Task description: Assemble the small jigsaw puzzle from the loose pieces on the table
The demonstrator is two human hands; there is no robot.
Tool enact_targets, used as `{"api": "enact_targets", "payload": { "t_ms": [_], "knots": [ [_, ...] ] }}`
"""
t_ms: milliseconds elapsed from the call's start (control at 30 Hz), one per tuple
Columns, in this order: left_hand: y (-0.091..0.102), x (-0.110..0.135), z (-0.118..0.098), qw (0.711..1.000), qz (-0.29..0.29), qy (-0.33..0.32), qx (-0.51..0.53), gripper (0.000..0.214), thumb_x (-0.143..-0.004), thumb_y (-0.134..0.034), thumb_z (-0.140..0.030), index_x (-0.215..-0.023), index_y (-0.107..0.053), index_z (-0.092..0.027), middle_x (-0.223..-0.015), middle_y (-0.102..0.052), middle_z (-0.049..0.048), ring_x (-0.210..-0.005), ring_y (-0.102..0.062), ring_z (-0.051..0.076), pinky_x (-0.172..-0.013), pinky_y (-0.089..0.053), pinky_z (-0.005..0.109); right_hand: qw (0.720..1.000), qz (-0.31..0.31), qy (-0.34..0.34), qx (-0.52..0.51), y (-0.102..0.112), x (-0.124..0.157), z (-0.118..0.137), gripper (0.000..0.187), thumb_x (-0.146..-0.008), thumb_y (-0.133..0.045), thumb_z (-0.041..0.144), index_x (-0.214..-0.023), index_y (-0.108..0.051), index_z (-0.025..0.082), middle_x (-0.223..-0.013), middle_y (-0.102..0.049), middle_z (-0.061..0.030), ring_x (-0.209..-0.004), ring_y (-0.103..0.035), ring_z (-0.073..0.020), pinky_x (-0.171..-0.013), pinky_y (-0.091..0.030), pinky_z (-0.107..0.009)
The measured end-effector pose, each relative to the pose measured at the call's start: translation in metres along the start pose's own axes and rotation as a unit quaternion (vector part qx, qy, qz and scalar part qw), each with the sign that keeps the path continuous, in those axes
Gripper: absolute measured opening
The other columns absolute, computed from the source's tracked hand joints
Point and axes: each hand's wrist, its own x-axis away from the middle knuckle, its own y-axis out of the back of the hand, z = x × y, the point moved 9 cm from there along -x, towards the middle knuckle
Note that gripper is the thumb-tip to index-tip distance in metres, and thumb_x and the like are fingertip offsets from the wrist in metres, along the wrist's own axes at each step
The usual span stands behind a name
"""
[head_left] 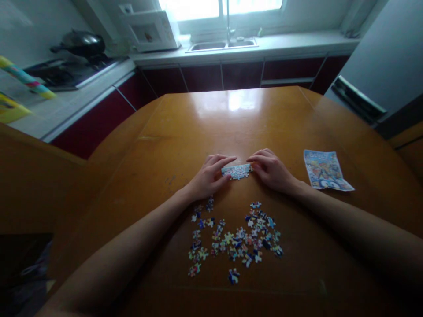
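Observation:
A small joined strip of jigsaw puzzle [236,171], pale blue and white with knobbed lower edges, lies on the wooden table between my hands. My left hand [212,175] grips its left end, thumb along the lower edge and index finger stretched past the upper edge. At the right end, my right hand [269,169] has its thumb and fingers closed about the edge, where a small puzzle piece [251,167] shows. Many loose puzzle pieces [246,240] are scattered nearer to me, below the hands.
A creased picture sheet [324,169] lies to the right on the brown table [231,127]. Beyond the table are a counter with a sink [223,45], a white microwave [152,33] and a stove with a dark pan [81,43]. A fridge [386,61] stands at the right.

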Motion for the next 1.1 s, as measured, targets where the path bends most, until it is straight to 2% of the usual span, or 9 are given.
{"api": "enact_targets", "payload": {
  "t_ms": [67,167,233,333,467,633,1100],
  "knots": [
    [0.005,0.000,0.010,0.998,-0.040,0.034,0.016,0.045,-0.093,-0.061,-0.025,-0.138,-0.054,-0.027,-0.123,-0.063,0.0078,-0.114,-0.056,0.023,-0.103,-0.047,0.045,1.000,-0.005,-0.017,0.001,0.001,0.000,-0.003,0.026,-0.090,-0.056,0.016,-0.110,-0.071,0.021,-0.101,-0.069,-0.0087,-0.101,-0.059,-0.0255,-0.091,-0.049,-0.045],
    [0.013,0.004,0.033,0.986,-0.113,0.120,0.037,0.038,-0.089,-0.064,-0.022,-0.127,-0.059,-0.021,-0.108,-0.069,0.0075,-0.095,-0.064,0.019,-0.089,-0.053,0.039,1.000,-0.003,-0.023,0.001,0.000,0.000,-0.003,0.026,-0.089,-0.059,0.018,-0.113,-0.069,0.021,-0.105,-0.070,-0.0089,-0.103,-0.059,-0.0257,-0.094,-0.049,-0.044],
    [0.015,0.007,0.043,0.978,-0.130,0.156,0.038,0.035,-0.087,-0.066,-0.021,-0.121,-0.061,-0.020,-0.100,-0.071,0.0065,-0.088,-0.065,0.018,-0.085,-0.054,0.037,1.000,0.005,-0.020,0.006,-0.001,0.000,-0.002,0.027,-0.088,-0.061,0.020,-0.114,-0.069,0.021,-0.106,-0.070,-0.0088,-0.104,-0.059,-0.0260,-0.094,-0.049,-0.044],
    [0.014,0.006,0.041,0.984,-0.102,0.145,0.008,0.038,-0.082,-0.074,-0.027,-0.118,-0.063,-0.021,-0.102,-0.070,0.0060,-0.095,-0.064,0.021,-0.090,-0.052,0.040,1.000,0.021,-0.013,0.019,-0.004,0.000,0.000,0.030,-0.086,-0.065,0.023,-0.117,-0.067,0.023,-0.107,-0.070,-0.0085,-0.104,-0.059,-0.0269,-0.094,-0.049,-0.045],
    [0.011,0.003,0.027,0.994,-0.027,0.095,-0.040,0.057,-0.078,-0.079,-0.039,-0.130,-0.058,-0.026,-0.114,-0.068,0.0061,-0.107,-0.058,0.027,-0.098,-0.047,0.047,0.999,0.039,-0.001,0.031,-0.007,0.000,0.001,0.035,-0.085,-0.066,0.027,-0.120,-0.065,0.025,-0.110,-0.070,-0.0083,-0.106,-0.059,-0.0286,-0.095,-0.048,-0.047],
    [0.008,0.003,0.024,0.995,0.036,0.081,-0.050,0.066,-0.076,-0.079,-0.040,-0.137,-0.054,-0.028,-0.128,-0.063,0.0072,-0.116,-0.053,0.030,-0.103,-0.043,0.050,0.997,0.057,0.010,0.047,-0.010,0.001,0.004,0.042,-0.083,-0.069,0.031,-0.124,-0.064,0.026,-0.113,-0.069,-0.0088,-0.109,-0.058,-0.0303,-0.096,-0.047,-0.048],
    [0.008,0.004,0.026,0.996,0.007,0.085,-0.034,0.051,-0.080,-0.076,-0.036,-0.128,-0.060,-0.026,-0.119,-0.069,0.0051,-0.112,-0.056,0.027,-0.102,-0.043,0.047,0.995,0.064,0.012,0.073,-0.014,0.002,0.002,0.037,-0.085,-0.070,0.034,-0.121,-0.065,0.026,-0.111,-0.070,-0.0090,-0.107,-0.059,-0.0317,-0.094,-0.047,-0.051]
  ]
}}
